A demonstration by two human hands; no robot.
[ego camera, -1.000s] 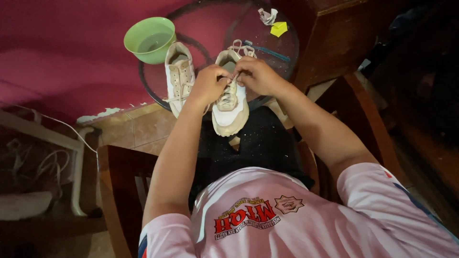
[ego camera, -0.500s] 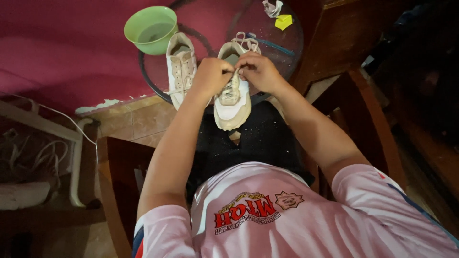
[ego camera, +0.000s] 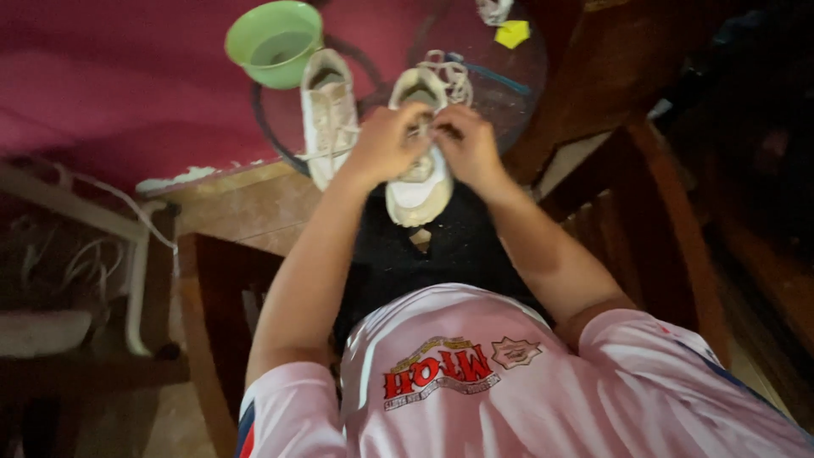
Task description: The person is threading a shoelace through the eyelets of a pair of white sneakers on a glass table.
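Two hands, left hand (ego camera: 386,144) and right hand (ego camera: 466,146), pinch the laces of a white shoe (ego camera: 417,174) resting on the lap, close for working; its mate (ego camera: 329,114) lies beside the green bowl (ego camera: 273,42).

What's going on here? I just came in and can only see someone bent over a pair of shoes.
A seated person has both hands on a white sneaker that rests on their lap, its toe toward them. The left hand and right hand meet over the lacing area, fingers pinched at the laces. The second sneaker lies beside it on a round glass table, next to a green bowl.
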